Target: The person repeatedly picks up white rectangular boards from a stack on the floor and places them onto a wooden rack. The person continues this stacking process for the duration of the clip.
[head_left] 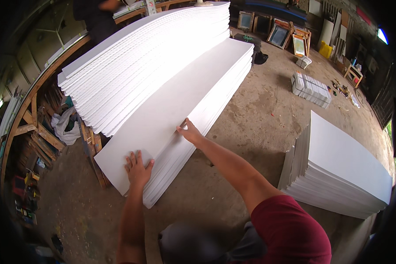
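A low stack of long white sheets lies in front of me, slanting from near left to far right. My left hand rests flat on the near end of its top sheet, fingers spread. Farther along the same sheet, my right hand is closed at its right-hand edge, thumb and forefinger on the rim. The undersides of the right fingers are partly hidden. Right behind this pile rises a taller stack of white sheets, its layered edges facing me.
Another white stack stands on the concrete floor to my right. Tied bundles lie beyond it, and framed screens lean at the back. A wooden rack and a white sack are at left. Another person stands behind the tall stack.
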Tool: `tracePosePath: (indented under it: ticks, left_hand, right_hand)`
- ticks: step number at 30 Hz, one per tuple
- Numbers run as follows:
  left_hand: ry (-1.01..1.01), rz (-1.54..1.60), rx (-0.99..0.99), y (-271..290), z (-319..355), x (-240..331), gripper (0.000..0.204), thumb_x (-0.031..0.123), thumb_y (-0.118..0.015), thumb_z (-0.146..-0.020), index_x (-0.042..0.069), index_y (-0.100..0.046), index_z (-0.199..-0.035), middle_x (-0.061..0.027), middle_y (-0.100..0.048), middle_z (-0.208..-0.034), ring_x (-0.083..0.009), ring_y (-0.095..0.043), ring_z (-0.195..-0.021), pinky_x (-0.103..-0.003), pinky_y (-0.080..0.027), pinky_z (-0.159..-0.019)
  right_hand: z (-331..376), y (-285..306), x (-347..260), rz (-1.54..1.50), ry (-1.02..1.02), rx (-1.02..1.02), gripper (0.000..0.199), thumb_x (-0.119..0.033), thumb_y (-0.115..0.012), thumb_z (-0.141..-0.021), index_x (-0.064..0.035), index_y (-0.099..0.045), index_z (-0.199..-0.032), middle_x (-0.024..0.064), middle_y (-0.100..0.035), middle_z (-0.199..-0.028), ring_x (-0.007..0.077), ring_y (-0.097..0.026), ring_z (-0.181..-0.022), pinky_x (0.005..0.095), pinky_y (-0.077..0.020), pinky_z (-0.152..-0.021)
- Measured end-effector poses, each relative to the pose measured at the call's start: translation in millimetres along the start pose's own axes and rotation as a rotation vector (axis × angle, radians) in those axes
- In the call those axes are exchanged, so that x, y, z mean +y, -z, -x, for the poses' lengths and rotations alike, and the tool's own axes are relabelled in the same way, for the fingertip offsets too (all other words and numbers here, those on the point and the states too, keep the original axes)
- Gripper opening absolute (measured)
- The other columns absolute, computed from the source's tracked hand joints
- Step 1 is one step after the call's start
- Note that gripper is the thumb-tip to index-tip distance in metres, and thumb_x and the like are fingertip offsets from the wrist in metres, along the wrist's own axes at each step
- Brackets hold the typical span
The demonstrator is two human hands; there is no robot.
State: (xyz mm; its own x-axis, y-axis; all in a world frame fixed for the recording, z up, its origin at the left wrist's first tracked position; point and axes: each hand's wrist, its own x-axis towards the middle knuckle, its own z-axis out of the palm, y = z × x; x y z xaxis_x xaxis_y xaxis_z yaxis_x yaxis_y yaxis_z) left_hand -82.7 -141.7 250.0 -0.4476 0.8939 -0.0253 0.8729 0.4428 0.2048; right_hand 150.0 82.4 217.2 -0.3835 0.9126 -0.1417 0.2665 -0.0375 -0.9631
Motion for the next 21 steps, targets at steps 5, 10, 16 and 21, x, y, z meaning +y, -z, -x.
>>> tracePosePath:
  ticks: [5, 10, 16, 21]
  left_hand:
    - [-0.124, -0.032, -0.029, -3.6, -32.1, 46.4, 0.096, 0.068, -0.062, -0.101, 0.013, -0.030, -0.173, -0.0263, -0.019, -0.181, -0.0491, -0.014, -0.167, -0.064, -0.017, -0.133]
    - [-0.236, -0.044, -0.017, -12.5, -80.5, 97.3, 0.098, 0.065, -0.067, -0.100, 0.013, -0.029, -0.173, -0.0260, -0.020, -0.180, -0.0467, -0.016, -0.167, -0.062, -0.020, -0.133]
    - [-0.279, -0.075, -0.058, -11.3, -105.1, 120.6, 0.100, 0.063, -0.070, -0.099, 0.014, -0.027, -0.174, -0.0246, -0.021, -0.181, -0.0422, -0.016, -0.168, -0.059, -0.019, -0.134]
    - [-0.296, -0.089, -0.025, -18.0, -105.8, 120.5, 0.099, 0.058, -0.074, -0.097, 0.014, -0.029, -0.174, -0.0262, -0.022, -0.180, -0.0440, -0.017, -0.168, -0.060, -0.019, -0.134]
  right_hand:
    - [13.2, 10.4, -28.7, -0.170, -0.078, -0.006, 0.099, -0.050, -0.072, -0.102, 0.0092, -0.027, -0.168, 0.0300, -0.038, -0.170, 0.0396, -0.035, -0.161, 0.0441, -0.0334, -0.131]
    - [-24.2, 40.0, 0.5, -0.154, 0.005, 0.178, 0.101, -0.053, -0.072, -0.101, 0.0084, -0.029, -0.168, 0.0302, -0.035, -0.172, 0.0393, -0.034, -0.162, 0.0441, -0.0311, -0.132]
    - [-97.2, 116.0, 33.5, -0.154, 0.021, 0.347, 0.110, -0.064, -0.065, -0.103, 0.0056, -0.016, -0.172, 0.0289, -0.014, -0.180, 0.0379, -0.013, -0.169, 0.0436, -0.0184, -0.137]
    - [-164.7, 184.0, 46.6, -0.205, 0.066, 0.481, 0.105, -0.064, -0.058, -0.107, 0.0031, -0.011, -0.174, 0.0253, -0.011, -0.182, 0.0365, -0.011, -0.170, 0.0427, -0.0170, -0.137]
